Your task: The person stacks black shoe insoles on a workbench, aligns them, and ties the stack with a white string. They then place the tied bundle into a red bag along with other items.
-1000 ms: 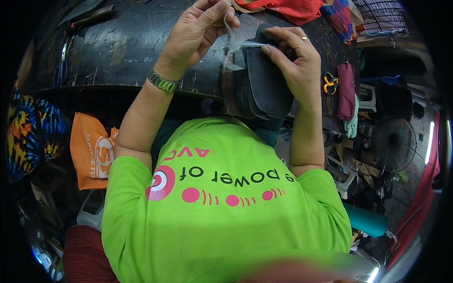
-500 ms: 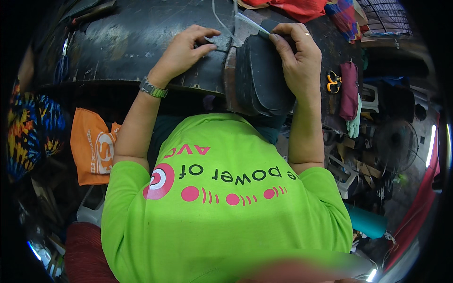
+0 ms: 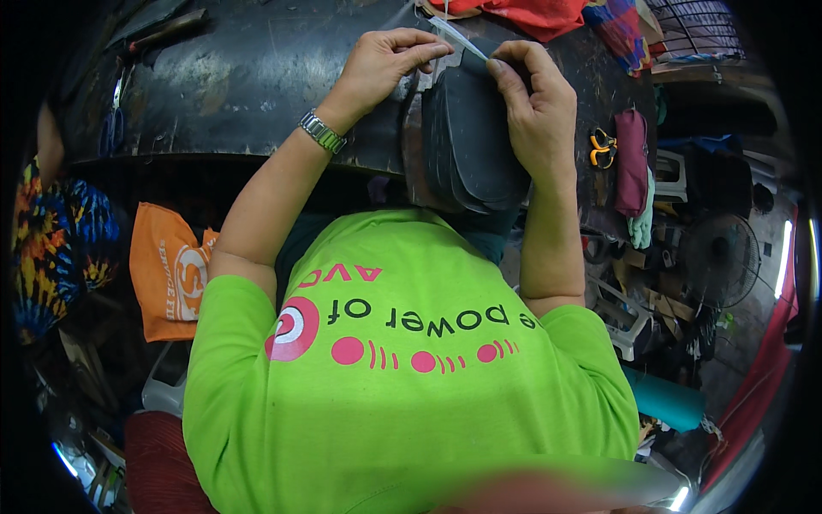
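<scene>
My right hand (image 3: 544,107) pinches the lower end of a thin white strip (image 3: 454,36), between thumb and forefinger. To the left of the strip, my left hand (image 3: 390,67) has thumb and forefinger pressed together; whatever sits in that pinch is too small to make out. Below the strip and beside my right wrist is a stack of black flat pieces with rounded ends (image 3: 479,137), jutting over the near edge of the black table (image 3: 257,77).
Blue-handled scissors (image 3: 113,120) lie at the table's left. Yellow-handled snips (image 3: 603,149) and a maroon cloth roll (image 3: 632,163) are on the right. Red fabric (image 3: 544,15) lies at the back. An orange bag (image 3: 167,274) hangs at left; a fan (image 3: 722,259) stands right.
My left hand has moved right and away from me, toward the white strip, and its fingers have closed together. My right hand stays nearly in place with the strip.
</scene>
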The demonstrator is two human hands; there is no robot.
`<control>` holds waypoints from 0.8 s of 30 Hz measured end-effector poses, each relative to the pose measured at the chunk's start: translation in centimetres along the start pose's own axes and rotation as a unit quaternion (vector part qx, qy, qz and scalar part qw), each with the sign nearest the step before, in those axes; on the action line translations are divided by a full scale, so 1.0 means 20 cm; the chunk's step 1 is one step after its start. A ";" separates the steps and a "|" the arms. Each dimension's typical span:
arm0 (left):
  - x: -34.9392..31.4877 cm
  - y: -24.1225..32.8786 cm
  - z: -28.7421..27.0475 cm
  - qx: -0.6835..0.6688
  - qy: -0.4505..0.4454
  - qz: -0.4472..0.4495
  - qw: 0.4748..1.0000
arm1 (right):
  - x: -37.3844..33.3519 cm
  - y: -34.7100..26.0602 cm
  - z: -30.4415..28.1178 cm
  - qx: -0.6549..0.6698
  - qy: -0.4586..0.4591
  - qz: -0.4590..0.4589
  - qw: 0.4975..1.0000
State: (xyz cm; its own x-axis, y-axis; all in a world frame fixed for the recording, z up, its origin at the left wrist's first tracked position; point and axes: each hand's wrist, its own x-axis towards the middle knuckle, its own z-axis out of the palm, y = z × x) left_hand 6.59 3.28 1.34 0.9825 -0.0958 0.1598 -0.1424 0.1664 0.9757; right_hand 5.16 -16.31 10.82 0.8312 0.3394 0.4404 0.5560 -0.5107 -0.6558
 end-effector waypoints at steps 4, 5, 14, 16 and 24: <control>-0.03 0.07 0.00 -0.024 -0.006 0.055 0.998 | 0.00 0.00 0.01 0.000 0.013 0.003 1.000; -0.04 0.08 -0.01 -0.038 -0.015 0.069 0.997 | 0.01 0.00 0.01 0.002 0.017 0.004 1.000; -0.01 0.14 -0.06 -0.024 -0.098 0.185 0.978 | 0.03 -0.01 0.02 0.053 0.023 0.101 0.993; 0.01 0.15 -0.04 -0.016 -0.100 0.193 0.976 | 0.03 -0.02 0.02 0.015 0.029 0.074 0.997; 0.09 0.22 -0.01 0.146 -0.116 0.328 0.926 | 0.02 0.00 0.02 -0.033 -0.017 0.027 0.999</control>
State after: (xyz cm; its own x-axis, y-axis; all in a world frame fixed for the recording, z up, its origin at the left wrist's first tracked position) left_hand 7.73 4.13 5.93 0.6254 -0.2818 0.7276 -0.7593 -0.0050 0.6507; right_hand 5.43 -15.80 10.80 0.8603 0.3357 0.3836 0.5097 -0.5800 -0.6355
